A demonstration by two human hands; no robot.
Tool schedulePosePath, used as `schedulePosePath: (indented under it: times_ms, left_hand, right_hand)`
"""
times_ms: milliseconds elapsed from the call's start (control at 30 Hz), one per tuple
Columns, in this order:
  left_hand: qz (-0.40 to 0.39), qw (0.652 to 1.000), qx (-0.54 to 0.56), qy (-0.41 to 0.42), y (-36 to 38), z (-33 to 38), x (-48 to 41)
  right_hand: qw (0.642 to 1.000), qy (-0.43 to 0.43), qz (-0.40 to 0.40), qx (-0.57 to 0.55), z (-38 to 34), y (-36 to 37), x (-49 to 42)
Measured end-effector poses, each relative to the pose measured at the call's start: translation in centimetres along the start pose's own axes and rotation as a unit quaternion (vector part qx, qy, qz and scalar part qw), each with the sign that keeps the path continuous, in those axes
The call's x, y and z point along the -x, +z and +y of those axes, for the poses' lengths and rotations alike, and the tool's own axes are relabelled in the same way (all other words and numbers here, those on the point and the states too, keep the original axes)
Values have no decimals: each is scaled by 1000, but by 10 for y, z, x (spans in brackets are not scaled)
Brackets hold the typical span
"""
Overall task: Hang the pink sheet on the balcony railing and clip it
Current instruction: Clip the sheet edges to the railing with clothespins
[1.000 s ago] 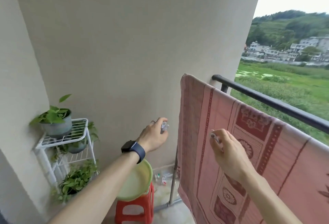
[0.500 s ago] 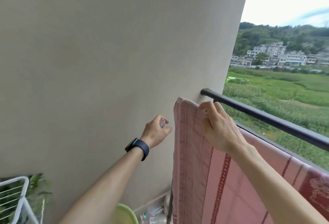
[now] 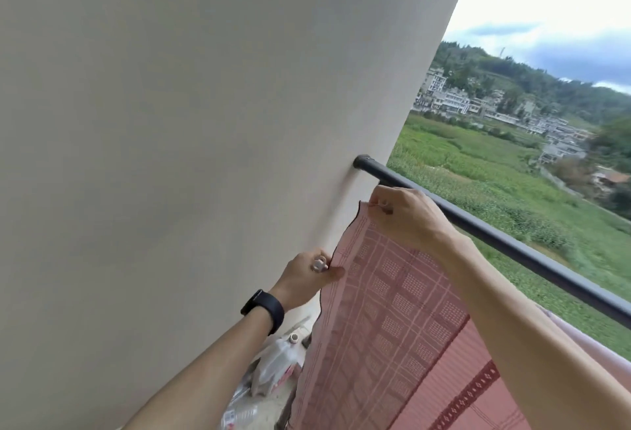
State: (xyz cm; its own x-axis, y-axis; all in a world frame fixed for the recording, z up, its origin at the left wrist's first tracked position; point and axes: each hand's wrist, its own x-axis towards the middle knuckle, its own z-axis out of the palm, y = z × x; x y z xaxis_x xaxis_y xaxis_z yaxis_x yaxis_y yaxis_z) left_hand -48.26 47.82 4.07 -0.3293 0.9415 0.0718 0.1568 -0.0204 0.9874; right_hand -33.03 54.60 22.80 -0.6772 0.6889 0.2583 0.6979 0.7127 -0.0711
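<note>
Sheet (image 3: pixel 392 310) corner now lifted off rail (image 3: pixel 512 242) by both hands.

Single head-worn view, tilted, looking forward and down along both forearms; close on the hands (image 3: pixel 403 214) at the railing (image 3: pixel 512 242). Wall (image 3: pixel 170 122) filling the left; fields far off right.

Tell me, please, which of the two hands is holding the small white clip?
The left hand, the one with the dark watch, pinches the clip beside the sheet's edge; the right hand grips the sheet's top corner.
</note>
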Motion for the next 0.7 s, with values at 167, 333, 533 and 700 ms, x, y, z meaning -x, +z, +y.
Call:
schedulePosePath:
  times_ms: [167, 333, 533, 700]
  left_hand:
    - [18, 997, -46, 66, -24, -24, 8]
    - [17, 988, -127, 84, -13, -32, -2]
    - [-77, 994, 76, 20, -7, -1, -26]
    - [-162, 963, 207, 57, -15, 50, -48]
  right_hand:
    - [981, -130, 73, 126, -4, 9, 0]
    - [951, -200, 96, 215, -15, 18, 8]
    - [971, -133, 99, 170, -29, 19, 7]
    - [995, -62, 10, 81, -36, 6, 0]
